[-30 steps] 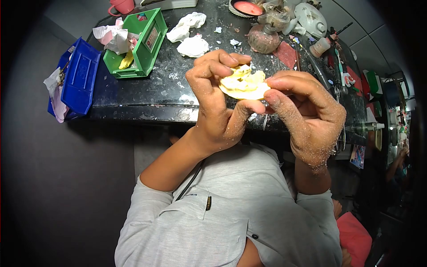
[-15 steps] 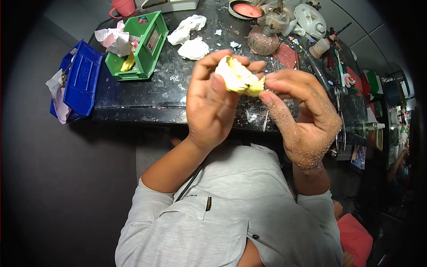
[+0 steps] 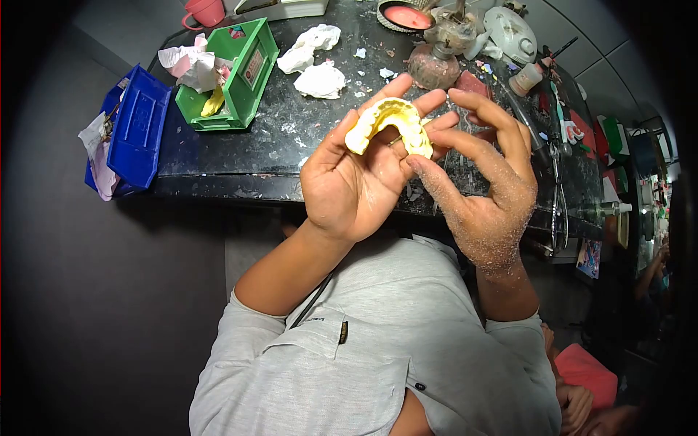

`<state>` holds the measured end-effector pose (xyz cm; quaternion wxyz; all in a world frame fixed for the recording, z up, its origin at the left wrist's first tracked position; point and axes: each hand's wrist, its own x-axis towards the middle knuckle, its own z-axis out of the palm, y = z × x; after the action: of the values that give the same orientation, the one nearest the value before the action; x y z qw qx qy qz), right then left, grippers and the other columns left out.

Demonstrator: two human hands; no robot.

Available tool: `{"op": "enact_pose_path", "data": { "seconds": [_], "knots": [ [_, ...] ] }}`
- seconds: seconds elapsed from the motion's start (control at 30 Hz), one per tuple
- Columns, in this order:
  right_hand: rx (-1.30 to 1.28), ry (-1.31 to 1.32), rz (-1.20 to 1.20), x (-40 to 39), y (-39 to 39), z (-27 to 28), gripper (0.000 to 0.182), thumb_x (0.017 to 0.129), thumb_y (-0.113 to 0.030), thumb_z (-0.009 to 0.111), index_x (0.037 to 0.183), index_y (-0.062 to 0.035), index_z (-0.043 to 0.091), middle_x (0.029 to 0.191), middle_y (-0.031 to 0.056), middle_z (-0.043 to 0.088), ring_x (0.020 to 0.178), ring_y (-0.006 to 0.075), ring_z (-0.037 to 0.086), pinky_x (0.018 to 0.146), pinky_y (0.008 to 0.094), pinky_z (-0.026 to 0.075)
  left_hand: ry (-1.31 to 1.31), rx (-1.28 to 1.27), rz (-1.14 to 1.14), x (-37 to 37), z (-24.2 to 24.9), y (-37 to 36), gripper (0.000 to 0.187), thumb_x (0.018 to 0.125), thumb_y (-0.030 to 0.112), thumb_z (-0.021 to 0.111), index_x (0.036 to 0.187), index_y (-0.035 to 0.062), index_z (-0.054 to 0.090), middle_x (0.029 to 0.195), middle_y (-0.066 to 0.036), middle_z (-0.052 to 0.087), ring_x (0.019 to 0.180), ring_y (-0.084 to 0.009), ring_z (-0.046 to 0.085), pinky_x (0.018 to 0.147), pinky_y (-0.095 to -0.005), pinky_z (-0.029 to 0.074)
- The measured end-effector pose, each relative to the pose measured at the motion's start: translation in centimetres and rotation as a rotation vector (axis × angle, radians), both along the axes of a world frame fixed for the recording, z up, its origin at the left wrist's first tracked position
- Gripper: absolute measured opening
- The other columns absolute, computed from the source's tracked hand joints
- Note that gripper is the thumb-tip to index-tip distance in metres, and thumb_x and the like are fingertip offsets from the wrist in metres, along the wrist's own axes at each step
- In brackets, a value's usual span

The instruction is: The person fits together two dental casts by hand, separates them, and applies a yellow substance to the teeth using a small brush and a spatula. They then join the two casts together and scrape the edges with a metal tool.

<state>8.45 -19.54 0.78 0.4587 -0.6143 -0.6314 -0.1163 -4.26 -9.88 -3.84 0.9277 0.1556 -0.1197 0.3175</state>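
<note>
The dark, scuffed table (image 3: 236, 156) spans the upper half of the frame, its front edge running across behind the wrists, and the wearer's grey shirt (image 3: 291, 378) fills the lower middle. Above the shirt the two hands come close together, both on one object. The left hand (image 3: 356, 185) is turned palm up, fingers spread behind the object as a rest and thumb along its left edge; the right hand (image 3: 483, 185), speckled with pale grains, has thumb and index finger at the object's right end. Whether the fingertips of the two hands touch each other I cannot tell. A blue bin (image 3: 138, 134) stands at the left, with a green bin (image 3: 251, 80) beside it holding crumpled paper. The object itself, a yellow arch-shaped piece (image 3: 395, 109), is held above the table's front part, just above centre in the frame: up and right of the left palm, up and left of the right hand's knuckles. Its closed curve faces the top of the frame, its two ends the bottom; the left hand backs most of it, while the right is nearer the right end only. Smaller still, white wads (image 3: 320, 80) lie beyond, upper left of the piece.
</note>
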Motion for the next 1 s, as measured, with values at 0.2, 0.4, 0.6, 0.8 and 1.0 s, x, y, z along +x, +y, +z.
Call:
{"op": "enact_pose_path", "data": {
  "seconds": [0.2,0.4,0.6,0.8,1.0],
  "knots": [
    [-0.015,0.012,0.010,-0.10,-0.04,0.08,0.029,0.067,-0.016,0.087,0.093,-0.0079,0.075,0.121,0.0094,0.066,0.107,0.0254,0.057,0.090,0.0359,0.046,0.017,-0.015,0.029,-0.07,0.24,-0.17,0.063,0.105,0.035,0.029,0.156,-0.0001,0.017,0.157,-0.032,0.022,0.143,-0.0473,0.030,0.115,-0.0529,0.032],
    [-0.022,0.006,0.022,-0.14,-0.08,0.28,0.027,0.068,-0.015,0.087,0.091,-0.0074,0.075,0.122,0.0104,0.066,0.108,0.0264,0.057,0.094,0.0377,0.045,-0.033,-0.017,0.010,-0.19,0.21,-0.13,0.062,0.105,0.031,0.028,0.155,-0.0015,0.015,0.158,-0.033,0.018,0.144,-0.0506,0.024,0.119,-0.0565,0.025],
    [-0.038,-0.012,0.023,-0.07,-0.23,0.39,0.027,0.068,-0.015,0.087,0.092,-0.0073,0.075,0.122,0.0104,0.066,0.109,0.0266,0.057,0.094,0.0379,0.045,-0.038,-0.010,0.009,-0.27,0.21,-0.13,0.062,0.105,0.031,0.028,0.155,-0.0021,0.016,0.158,-0.033,0.017,0.144,-0.0508,0.025,0.118,-0.0567,0.028],
    [-0.023,-0.012,0.016,-0.03,-0.40,0.44,0.027,0.068,-0.014,0.087,0.091,-0.0069,0.076,0.121,0.0102,0.067,0.109,0.0263,0.056,0.093,0.0374,0.046,-0.009,0.010,-0.006,-0.53,0.63,-0.39,0.061,0.106,0.034,0.027,0.154,-0.0034,0.019,0.158,-0.034,0.015,0.143,-0.0515,0.026,0.115,-0.0560,0.034],
    [-0.005,-0.054,0.029,-0.06,-0.60,0.43,0.026,0.072,-0.012,0.084,0.096,-0.0057,0.075,0.123,0.0124,0.067,0.107,0.0234,0.057,0.089,0.0336,0.046,0.002,0.018,-0.008,-0.49,0.62,-0.66,0.064,0.106,0.039,0.025,0.153,-0.0042,0.020,0.158,-0.034,0.013,0.143,-0.0519,0.027,0.112,-0.0548,0.039]
  ]
}}
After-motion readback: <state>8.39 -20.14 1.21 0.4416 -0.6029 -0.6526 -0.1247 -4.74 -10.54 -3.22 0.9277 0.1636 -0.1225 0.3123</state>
